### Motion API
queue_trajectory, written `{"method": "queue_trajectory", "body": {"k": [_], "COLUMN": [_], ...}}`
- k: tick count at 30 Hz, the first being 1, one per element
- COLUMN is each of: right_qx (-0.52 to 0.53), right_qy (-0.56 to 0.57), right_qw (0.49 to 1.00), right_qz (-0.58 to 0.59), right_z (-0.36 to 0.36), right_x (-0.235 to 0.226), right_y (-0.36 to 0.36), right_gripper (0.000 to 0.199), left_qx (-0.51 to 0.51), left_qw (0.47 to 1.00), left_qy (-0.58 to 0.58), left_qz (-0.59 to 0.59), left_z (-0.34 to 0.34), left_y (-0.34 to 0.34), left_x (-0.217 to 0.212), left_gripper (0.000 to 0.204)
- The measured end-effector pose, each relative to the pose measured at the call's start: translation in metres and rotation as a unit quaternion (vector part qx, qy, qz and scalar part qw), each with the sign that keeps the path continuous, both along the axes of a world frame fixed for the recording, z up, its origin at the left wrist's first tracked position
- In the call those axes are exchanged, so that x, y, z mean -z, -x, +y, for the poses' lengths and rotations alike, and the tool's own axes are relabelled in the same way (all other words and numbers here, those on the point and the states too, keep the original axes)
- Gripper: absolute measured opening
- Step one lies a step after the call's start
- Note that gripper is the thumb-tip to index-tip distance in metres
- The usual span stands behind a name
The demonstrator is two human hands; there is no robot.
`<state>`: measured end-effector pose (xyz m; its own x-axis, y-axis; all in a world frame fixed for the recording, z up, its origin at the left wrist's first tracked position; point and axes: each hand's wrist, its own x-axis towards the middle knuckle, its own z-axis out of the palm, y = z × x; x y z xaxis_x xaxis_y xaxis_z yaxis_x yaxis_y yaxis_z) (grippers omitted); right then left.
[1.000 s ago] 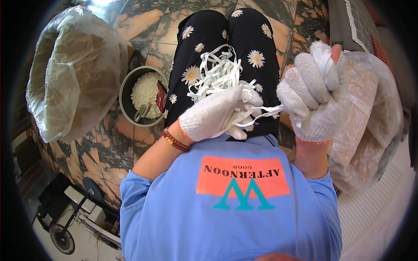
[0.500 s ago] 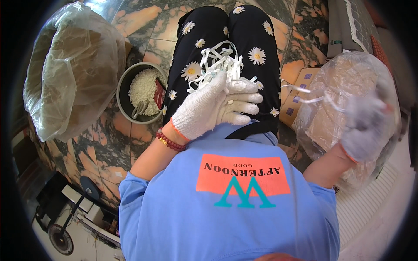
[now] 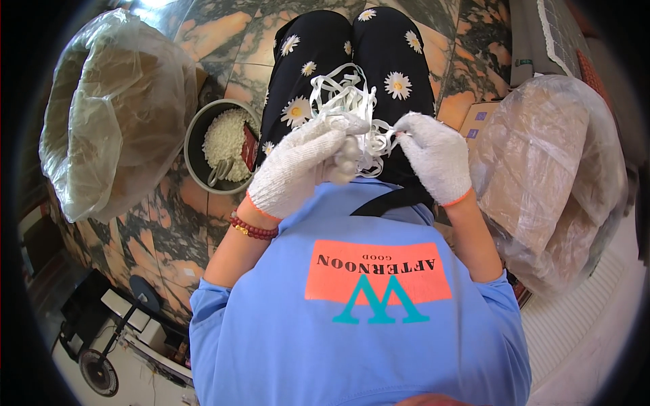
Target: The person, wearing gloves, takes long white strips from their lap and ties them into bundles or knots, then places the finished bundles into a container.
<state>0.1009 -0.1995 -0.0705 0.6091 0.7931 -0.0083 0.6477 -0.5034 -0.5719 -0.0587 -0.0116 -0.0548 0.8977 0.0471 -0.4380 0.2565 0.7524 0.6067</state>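
A loose bundle of thin white straps (image 3: 342, 95) lies in my lap on black trousers with daisies. My left hand (image 3: 301, 159), in a white knit glove, is curled at the near left side of the bundle. Its lower fingers are smeared by motion, and what they hold, if anything, is hidden. Right of the bundle, my right hand (image 3: 437, 155), gloved the same way, pinches a looped white strap (image 3: 382, 139) between thumb and fingertips. Both hands are close together over my lap, at the hem of my blue shirt.
On the left stands a grey pot (image 3: 191, 159) of small white pieces, with a red packet and a metal handle in it. Beyond it is a large clear plastic bag (image 3: 115, 122). On the right, another clear bag (image 3: 548, 176) stands beside a cardboard box (image 3: 477, 118).
My right hand has come from above the right-hand bag to the straps in my lap and now pinches one. My left hand, with fingers spread before, has curled and shifted slightly left.
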Motion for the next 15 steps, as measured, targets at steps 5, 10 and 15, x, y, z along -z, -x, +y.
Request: {"method": "queue_trajectory", "body": {"k": [5, 10, 15], "right_qx": [0.089, 0.04, 0.091], "right_qy": [-0.049, -0.143, -0.273], "right_qw": [0.981, 0.973, 0.946], "right_qz": [0.162, 0.174, 0.15], "right_z": [-0.001, -0.002, -0.002], "right_x": [-0.035, -0.07, -0.072], "right_y": [0.004, 0.004, -0.005], "right_gripper": [0.005, 0.008, 0.011], "left_qx": [0.06, 0.119, 0.188], "left_qw": [0.979, 0.83, 0.785], "left_qy": [-0.187, -0.518, -0.54], "left_qz": [0.056, -0.168, -0.237], "left_z": [0.005, -0.008, -0.016], "left_y": [-0.014, -0.048, -0.06], "left_x": [-0.018, -0.026, -0.026], "left_gripper": [0.035, 0.039, 0.016]}}
